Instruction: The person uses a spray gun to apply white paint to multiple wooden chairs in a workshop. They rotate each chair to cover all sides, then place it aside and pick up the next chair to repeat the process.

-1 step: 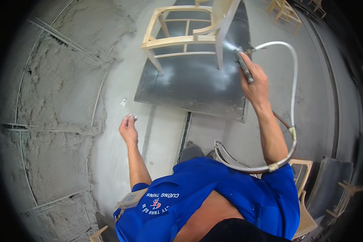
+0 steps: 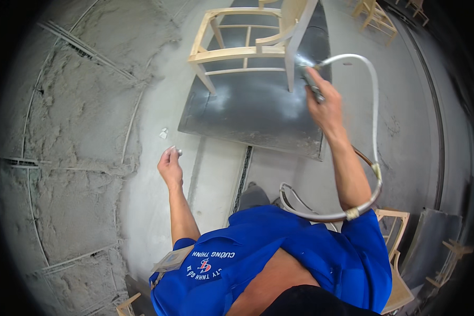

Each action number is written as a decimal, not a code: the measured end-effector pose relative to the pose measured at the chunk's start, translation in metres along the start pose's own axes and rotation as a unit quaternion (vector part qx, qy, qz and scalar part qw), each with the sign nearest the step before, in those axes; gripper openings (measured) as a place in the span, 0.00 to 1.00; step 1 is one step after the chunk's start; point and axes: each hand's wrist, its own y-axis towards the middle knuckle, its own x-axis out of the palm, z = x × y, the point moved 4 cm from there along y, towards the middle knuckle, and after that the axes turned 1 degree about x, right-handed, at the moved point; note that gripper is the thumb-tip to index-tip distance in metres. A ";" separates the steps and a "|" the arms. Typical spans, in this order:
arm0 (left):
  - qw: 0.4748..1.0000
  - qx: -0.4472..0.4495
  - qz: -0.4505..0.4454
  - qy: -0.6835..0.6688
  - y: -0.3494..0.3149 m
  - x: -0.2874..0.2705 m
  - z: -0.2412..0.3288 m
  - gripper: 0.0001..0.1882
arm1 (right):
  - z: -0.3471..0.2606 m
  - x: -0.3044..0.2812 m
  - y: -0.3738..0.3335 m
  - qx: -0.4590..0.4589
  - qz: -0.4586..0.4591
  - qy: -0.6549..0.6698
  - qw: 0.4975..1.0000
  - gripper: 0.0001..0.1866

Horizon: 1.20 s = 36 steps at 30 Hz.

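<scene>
My right hand (image 2: 324, 108) grips a metal spray gun (image 2: 312, 84) and points it at the rear leg of an unfinished wooden chair (image 2: 247, 50). A pale hose (image 2: 373, 105) loops from the gun round my right forearm. The chair stands on a dark metal plate (image 2: 258, 113) on the floor. My left hand (image 2: 169, 167) is held out to the left over the pale floor, fingers curled together, with a small grey piece (image 2: 178, 152) showing at the fingertips. My blue shirt fills the bottom of the view.
Thick crusted grey overspray (image 2: 68, 121) covers the floor at left. A white scrap (image 2: 164, 134) lies near the plate's corner. More bare wooden chairs stand at the top right (image 2: 376, 16) and the lower right (image 2: 397, 237). A dark panel (image 2: 432, 242) leans at right.
</scene>
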 end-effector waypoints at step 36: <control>0.841 0.043 -0.146 0.519 0.491 0.356 -0.027 0.32 | -0.051 -0.223 0.214 -0.109 0.089 -0.335 0.932 0.26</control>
